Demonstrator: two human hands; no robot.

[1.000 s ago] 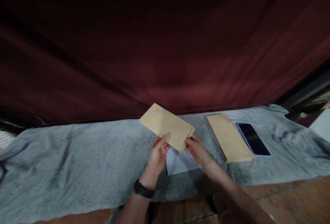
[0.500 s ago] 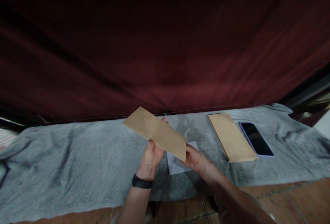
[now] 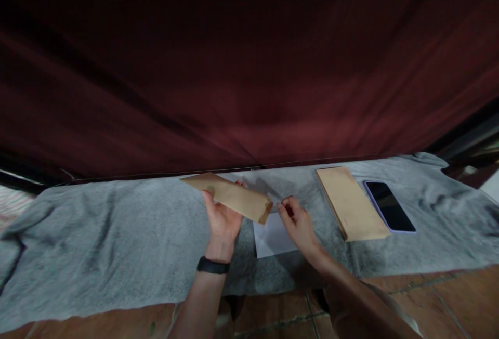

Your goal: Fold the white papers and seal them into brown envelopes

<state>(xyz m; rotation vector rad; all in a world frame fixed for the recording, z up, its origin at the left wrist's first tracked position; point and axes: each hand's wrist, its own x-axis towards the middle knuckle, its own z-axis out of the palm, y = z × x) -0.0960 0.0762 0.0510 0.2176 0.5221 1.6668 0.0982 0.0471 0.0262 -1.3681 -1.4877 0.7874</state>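
Observation:
A brown paper envelope (image 3: 234,196) is gripped in my left hand (image 3: 224,219), tilted above the grey cloth, with the thumb on its near face and fingertips showing past its far edge. Its right end looks creased or folded over. Just right of that end is my right hand (image 3: 298,224), its thumb and fingers pinched together and a little apart from the envelope. Whatever the pinch might hold is too small to make out. Beneath both hands lies a white paper or envelope (image 3: 273,237), flat on the cloth and partly covered by my right hand.
To the right a stack of brown envelopes (image 3: 353,204) rests on the grey cloth (image 3: 136,245). Beside it lies a phone in a purple case (image 3: 390,206). A dark red curtain (image 3: 249,79) hangs behind, and tiled floor (image 3: 117,323) shows along the front.
My right hand has let go of the envelope's right end and drawn slightly away. The envelope has tipped, showing a narrower face, and my left thumb has come over its near face.

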